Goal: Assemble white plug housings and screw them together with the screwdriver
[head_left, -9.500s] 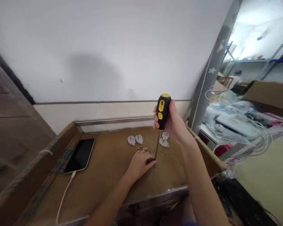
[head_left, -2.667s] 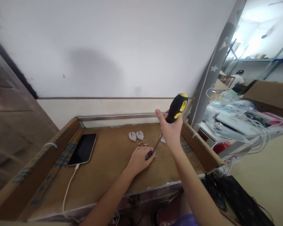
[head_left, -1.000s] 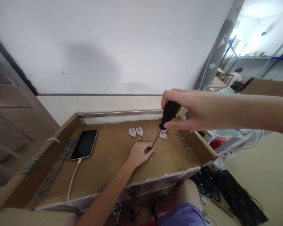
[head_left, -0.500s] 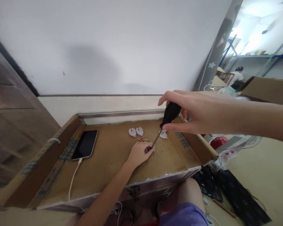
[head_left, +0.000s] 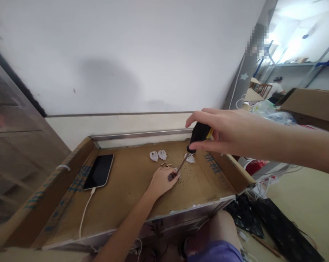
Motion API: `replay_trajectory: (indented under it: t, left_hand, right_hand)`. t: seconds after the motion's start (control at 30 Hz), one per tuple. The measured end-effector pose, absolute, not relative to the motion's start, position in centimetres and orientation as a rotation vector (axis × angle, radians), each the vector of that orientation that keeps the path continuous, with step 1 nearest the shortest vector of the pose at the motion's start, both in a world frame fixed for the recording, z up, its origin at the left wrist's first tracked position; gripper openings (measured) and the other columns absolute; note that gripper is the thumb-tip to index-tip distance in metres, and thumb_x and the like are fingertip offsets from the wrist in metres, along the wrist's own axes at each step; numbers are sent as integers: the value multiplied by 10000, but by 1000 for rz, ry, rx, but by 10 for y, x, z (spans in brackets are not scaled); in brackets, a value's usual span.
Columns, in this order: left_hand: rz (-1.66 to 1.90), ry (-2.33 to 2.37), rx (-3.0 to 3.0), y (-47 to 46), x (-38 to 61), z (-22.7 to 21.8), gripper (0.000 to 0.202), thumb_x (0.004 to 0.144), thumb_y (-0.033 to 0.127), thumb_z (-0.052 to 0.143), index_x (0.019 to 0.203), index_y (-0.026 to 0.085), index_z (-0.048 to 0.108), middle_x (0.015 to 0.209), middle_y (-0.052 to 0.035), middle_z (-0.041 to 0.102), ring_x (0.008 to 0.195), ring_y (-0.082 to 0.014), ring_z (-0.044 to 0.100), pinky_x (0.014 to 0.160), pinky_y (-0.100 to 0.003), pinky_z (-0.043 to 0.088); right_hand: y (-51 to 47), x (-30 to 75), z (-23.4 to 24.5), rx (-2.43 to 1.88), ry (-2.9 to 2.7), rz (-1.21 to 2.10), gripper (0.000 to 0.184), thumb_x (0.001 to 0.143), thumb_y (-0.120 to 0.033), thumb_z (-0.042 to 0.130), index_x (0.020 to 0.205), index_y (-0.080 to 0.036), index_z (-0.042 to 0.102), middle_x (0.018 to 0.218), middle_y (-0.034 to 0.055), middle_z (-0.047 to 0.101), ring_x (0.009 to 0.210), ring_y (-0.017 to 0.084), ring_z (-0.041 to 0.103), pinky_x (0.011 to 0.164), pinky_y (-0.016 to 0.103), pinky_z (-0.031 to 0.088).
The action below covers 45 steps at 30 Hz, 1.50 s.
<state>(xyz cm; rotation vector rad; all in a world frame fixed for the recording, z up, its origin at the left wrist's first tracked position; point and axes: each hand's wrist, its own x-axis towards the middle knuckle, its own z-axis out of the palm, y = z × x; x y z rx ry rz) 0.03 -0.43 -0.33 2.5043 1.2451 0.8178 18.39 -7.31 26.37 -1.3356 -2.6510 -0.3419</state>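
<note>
My right hand (head_left: 224, 131) grips the black and yellow handle of a screwdriver (head_left: 197, 136), fingers wrapped round it from above. The thin shaft slants down to the left, and its tip meets a small dark part (head_left: 172, 176) pinched under the fingers of my left hand (head_left: 161, 181), which rests on the brown cardboard-lined worktop (head_left: 120, 196). Two white plug pieces (head_left: 158, 155) lie just behind my left hand, another white piece (head_left: 190, 158) sits below my right hand, and small brass screws (head_left: 166, 165) lie between them.
A black phone (head_left: 99, 171) on a white cable (head_left: 83, 214) lies at the left of the worktop. Cardboard walls (head_left: 230, 169) edge both sides. Cluttered tables with cables and boxes (head_left: 306, 105) stand at the right. A person sits far back.
Over the last second my right hand has shifted slightly right and lower on the handle, fingers loosening and regripping. Earlier it held the screwdriver upright from below. My left hand stays put.
</note>
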Motion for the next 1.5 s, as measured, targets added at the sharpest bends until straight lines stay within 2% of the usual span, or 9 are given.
replay_trajectory:
  t: [0.07,0.17,0.3,0.37,0.5,0.7,0.93,1.17,1.5]
  left_hand:
    - [820,1243,2508,-5,1,-3,89,801,284,571,790,217,629,836,-6,701,826,-186,634,774,-305,443]
    - [800,1235,2511,-5,1,-2,105,808,290,560,790,213,629,838,-12,699,823,-192,633,765,-317,443]
    - [820,1228,2485,-6,0,-2,104,806,292,562,790,215,631,840,-8,703,819,-190,633,768,-322,440]
    - [828,1226,2472,-6,-1,-3,92,801,281,567,789,216,631,837,-2,705,821,-189,634,773,-322,439]
    - [822,1220,2471,-6,-1,-4,82,802,270,569,793,219,631,847,2,708,843,-193,635,786,-325,435]
    - [813,1230,2439,-6,-2,-3,75,798,268,581,808,218,635,863,0,707,866,-199,634,804,-334,437]
    - [813,1174,2456,-6,-2,-1,101,821,270,549,804,229,639,869,-5,701,868,-189,624,796,-325,435]
    - [834,1173,2532,-4,-2,-2,83,820,242,560,810,251,642,882,14,700,911,-185,599,862,-353,385]
    - [868,1173,2563,-4,-3,-4,96,839,231,537,822,249,629,850,20,699,873,-171,591,947,-382,319]
  right_hand:
    - [-73,184,265,-1316,-2651,-226,324,851,-416,437,1133,-259,465,997,37,575,571,89,522,578,268,389]
    - [-74,182,267,-1344,-2621,-100,373,817,-326,488,1176,-251,425,1032,49,562,551,78,512,556,262,405]
    - [-74,179,267,-1331,-2625,-92,307,819,-302,477,1119,-239,460,1002,48,566,547,76,499,542,254,403]
    - [-74,179,267,-1324,-2630,-128,346,804,-281,485,1146,-255,441,1054,47,543,533,63,481,531,248,393]
    - [-74,178,265,-1285,-2672,-206,317,810,-320,482,1123,-270,471,1049,36,536,539,62,482,530,245,373]
    - [-78,177,264,-1298,-2632,-158,406,710,-192,512,1106,-275,480,995,15,536,551,65,478,527,239,366]
    - [-79,192,262,-1266,-2520,-244,298,695,-184,528,988,-232,509,954,31,544,656,112,515,590,263,395]
    - [-77,189,242,-1304,-2635,-254,327,717,-149,474,1038,-211,482,989,48,524,531,55,433,538,241,344]
    - [-80,190,245,-1257,-2601,-399,304,725,-186,478,1028,-199,498,970,51,528,527,58,405,524,236,328]
